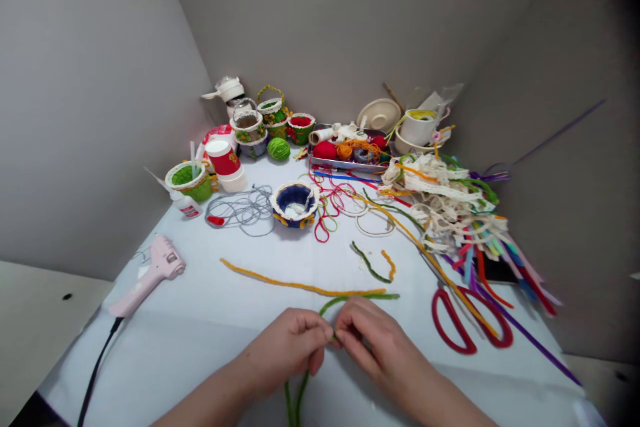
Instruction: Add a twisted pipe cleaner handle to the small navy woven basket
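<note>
At a white-covered table in a grey-walled corner, a person's left hand (293,350) and right hand (373,340) pinch a green pipe cleaner (330,307) between thumbs and fingers, the fingertips of both hands close together near the table's front edge. The green stem curves up behind the fingers, one end pointing right, while two green lengths run down below the left hand. Just beyond lies a yellow pipe cleaner (280,282), with short green and yellow pieces (373,263) farther back to the right. A dark blue basket (295,203) with a white lace rim sits near the middle of the table, between loose grey yarn (245,210) and red yarn (325,227). A pink glue gun (150,273) rests at left, its black cord trailing toward the front, near a small white bottle (186,205). Red-handled scissors (454,323) lie at right beside a heap of white lace (435,193) and colored stems. Small baskets (247,123) and a tray (350,163) of yarn balls line the back.
</note>
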Motion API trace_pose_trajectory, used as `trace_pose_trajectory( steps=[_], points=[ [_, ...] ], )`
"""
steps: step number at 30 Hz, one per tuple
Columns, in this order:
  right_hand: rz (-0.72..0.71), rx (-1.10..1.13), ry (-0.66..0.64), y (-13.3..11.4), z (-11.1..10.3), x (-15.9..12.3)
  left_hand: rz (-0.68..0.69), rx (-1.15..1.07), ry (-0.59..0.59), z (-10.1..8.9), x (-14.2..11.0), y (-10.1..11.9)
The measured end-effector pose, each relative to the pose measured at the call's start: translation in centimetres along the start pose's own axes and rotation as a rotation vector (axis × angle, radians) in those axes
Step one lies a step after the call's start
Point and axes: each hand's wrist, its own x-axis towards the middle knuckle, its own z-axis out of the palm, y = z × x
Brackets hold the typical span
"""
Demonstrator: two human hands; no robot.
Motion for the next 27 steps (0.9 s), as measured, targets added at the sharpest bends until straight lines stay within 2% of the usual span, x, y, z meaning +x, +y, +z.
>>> trace_pose_trajectory(
  steps=[4,7,11,15,20,23,27],
  points=[
    [-0.151,-0.203,-0.017,0.4,0.5,-0.3,0.008,0.039,0.002,-0.4,0.4,-0.9],
    [-0.197,-0.236,-0.017,0.7,0.7,-0.4,-0.018,0.027,0.008,-0.4,0.5,-1.3],
    [-0.165,-0.068,-0.007,0.5,0.3,-0.2,-0.048,-0.083,0.016,-0.2,0.5,-0.8],
    [-0.038,0.081,-0.003,0.2,0.1,-0.1,-0.060,-0.084,0.060,0.1,0.4,-0.3],
    [0.102,0.177,0.014,0.3,0.4,0.0,-0.011,-0.067,0.121,0.4,0.5,-0.1],
    [0.067,0.164,0.013,0.3,0.4,0.0,-0.018,-0.102,0.126,0.5,0.5,0.1],
    [-0.047,0.086,-0.013,0.0,0.1,0.0,-0.046,-0.190,0.096,0.3,0.5,0.2]
  ],
)
